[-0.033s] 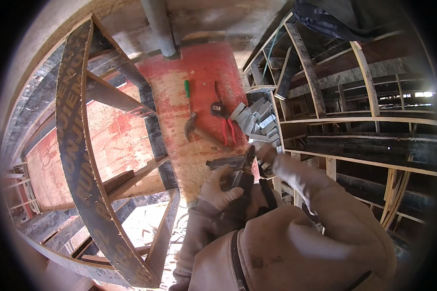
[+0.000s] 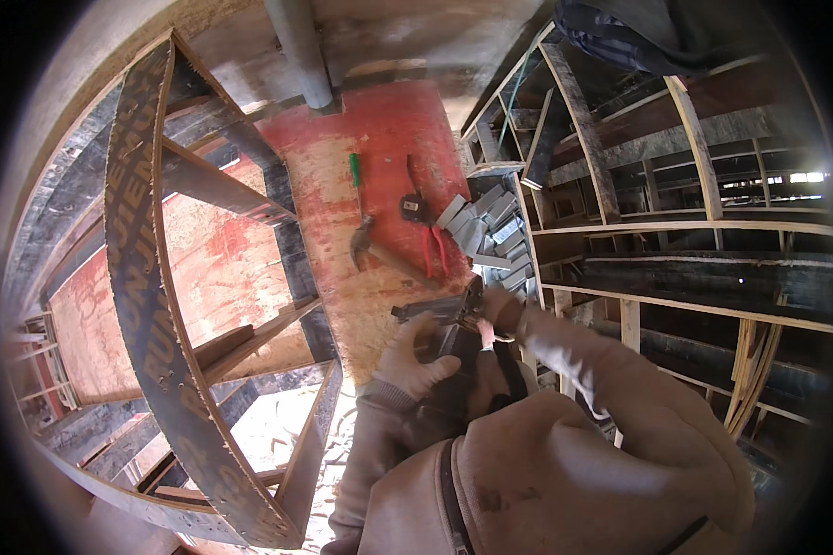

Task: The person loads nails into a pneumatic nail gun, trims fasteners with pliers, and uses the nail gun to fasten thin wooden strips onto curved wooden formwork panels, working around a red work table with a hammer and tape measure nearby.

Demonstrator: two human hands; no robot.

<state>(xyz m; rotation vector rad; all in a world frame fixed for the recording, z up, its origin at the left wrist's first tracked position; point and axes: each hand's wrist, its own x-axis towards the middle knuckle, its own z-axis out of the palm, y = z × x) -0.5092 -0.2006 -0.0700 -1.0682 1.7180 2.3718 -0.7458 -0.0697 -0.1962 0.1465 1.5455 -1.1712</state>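
Note:
A black nail gun (image 2: 435, 311), or a tool much like one, lies across the front of my body with its long narrow part pointing left. My left hand (image 2: 412, 359), in a pale glove, is closed around its underside, thumb toward the body of the tool. At the tool's right end is my right hand (image 2: 501, 311), fingers bent against it; shadow hides whether they pinch a small piece. Just beyond lies a pile of grey metal strips (image 2: 491, 227), seemingly staples or nails. Left of the pile are red-handled pliers (image 2: 433, 250) and a black tape measure (image 2: 416, 208).
On the red-stained board (image 2: 333, 166) lie a claw hammer (image 2: 389, 259) and a green-handled tool (image 2: 354, 171). A tall plywood frame (image 2: 143, 240) stands at left. Timber framing (image 2: 676, 228) fills the right side, and a grey pipe (image 2: 298, 55) rises at the far end.
My right hand has shifted slightly left and down, closer against the tool's right end. My left hand and the things on the board look nearly the same.

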